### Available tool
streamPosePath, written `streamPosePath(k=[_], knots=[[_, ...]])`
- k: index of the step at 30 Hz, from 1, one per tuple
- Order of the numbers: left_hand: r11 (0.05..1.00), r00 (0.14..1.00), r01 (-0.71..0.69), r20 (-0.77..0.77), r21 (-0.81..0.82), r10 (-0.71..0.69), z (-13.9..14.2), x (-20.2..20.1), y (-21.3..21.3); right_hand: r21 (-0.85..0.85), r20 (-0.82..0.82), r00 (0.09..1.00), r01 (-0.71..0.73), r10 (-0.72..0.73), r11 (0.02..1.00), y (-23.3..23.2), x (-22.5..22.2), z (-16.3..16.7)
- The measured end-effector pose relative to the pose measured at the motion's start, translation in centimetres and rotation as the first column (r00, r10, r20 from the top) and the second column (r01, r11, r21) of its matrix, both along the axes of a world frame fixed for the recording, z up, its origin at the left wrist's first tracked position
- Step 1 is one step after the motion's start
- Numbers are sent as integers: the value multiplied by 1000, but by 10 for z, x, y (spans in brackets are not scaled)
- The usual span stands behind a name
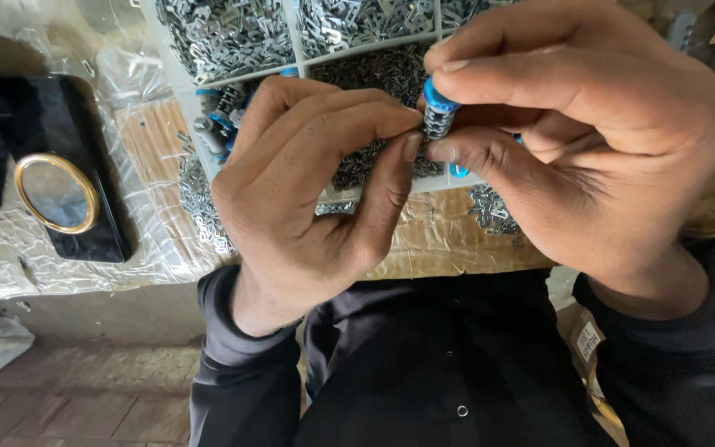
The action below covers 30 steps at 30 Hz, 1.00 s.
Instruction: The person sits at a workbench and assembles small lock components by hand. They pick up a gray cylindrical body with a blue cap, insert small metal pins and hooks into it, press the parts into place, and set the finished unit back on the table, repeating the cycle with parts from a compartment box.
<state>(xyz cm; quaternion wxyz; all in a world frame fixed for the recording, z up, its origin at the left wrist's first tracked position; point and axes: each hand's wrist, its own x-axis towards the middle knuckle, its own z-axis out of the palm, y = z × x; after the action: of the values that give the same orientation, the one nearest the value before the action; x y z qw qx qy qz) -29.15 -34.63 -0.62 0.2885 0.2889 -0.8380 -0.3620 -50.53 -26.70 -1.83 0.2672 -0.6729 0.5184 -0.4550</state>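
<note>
A small cylindrical part [439, 116], capped in blue above a dark, ribbed metal body, is held nearly upright, pinched between fingertips just above the divided white tray [308, 62] of metal pieces.

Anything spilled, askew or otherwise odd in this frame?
Yes. Small metal parts lie loose outside the compartment tray: one heap at its left edge, another under the right hand. Both hands pinch a blue-capped part; the left hand seems steady.

black phone [68, 165], crumpled plastic sheet [10, 257]
</note>
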Motion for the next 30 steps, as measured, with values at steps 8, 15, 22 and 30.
streamPosePath(k=[8,15,22,30], knots=[[1000,1000,-2,19,19,1,4,-2,-1,-1,-25,999,-36,36,999,-7,1,4],[1000,1000,13,20,15,-13,1,1,-1,23,-54,998,-11,13,1000,-5,1,5],[1000,999,10,34,18,-10,2,0,-1,27,-60,998,-29,30,999,-5,1,5],[1000,999,6,47,0,-6,1,1,-1,26,-85,994,-60,62,998,-6,2,10]])
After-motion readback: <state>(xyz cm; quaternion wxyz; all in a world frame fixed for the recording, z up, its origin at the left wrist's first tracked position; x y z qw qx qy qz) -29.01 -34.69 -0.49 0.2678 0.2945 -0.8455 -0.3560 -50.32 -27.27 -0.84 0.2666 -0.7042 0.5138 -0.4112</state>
